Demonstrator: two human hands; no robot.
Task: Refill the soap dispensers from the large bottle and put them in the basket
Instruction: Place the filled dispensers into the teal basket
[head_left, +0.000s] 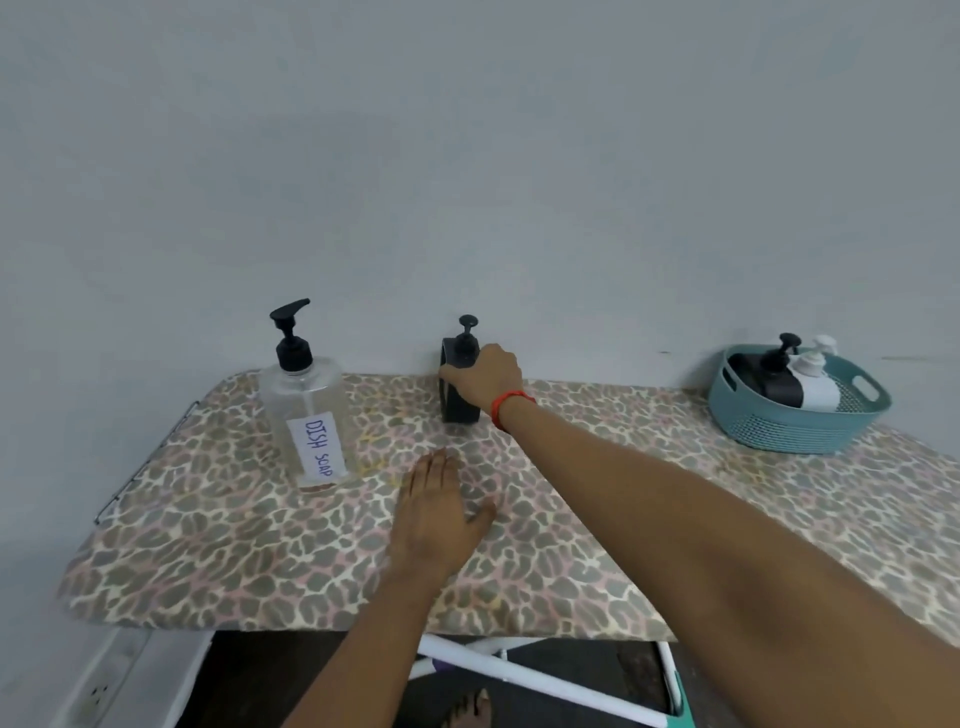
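A large clear bottle (306, 415) with a black pump and a "DISH SOAP" label stands at the left of the board, nearly empty. A black soap dispenser (457, 402) with a black pump stands upright at the back edge by the wall. My right hand (485, 376), with a red band on its wrist, is wrapped around the dispenser's upper part. My left hand (436, 514) lies flat with fingers apart on the cover in front of it, holding nothing. At the far right stands a teal basket (795, 426) with a black dispenser (769, 382) and a white dispenser (818, 389) lying inside.
The work surface is an ironing board with a leopard-print cover (571, 519), set against a grey wall. A wire rack (150, 457) juts from its left end. White legs (519, 670) and a bare foot (470, 712) show below the front edge.
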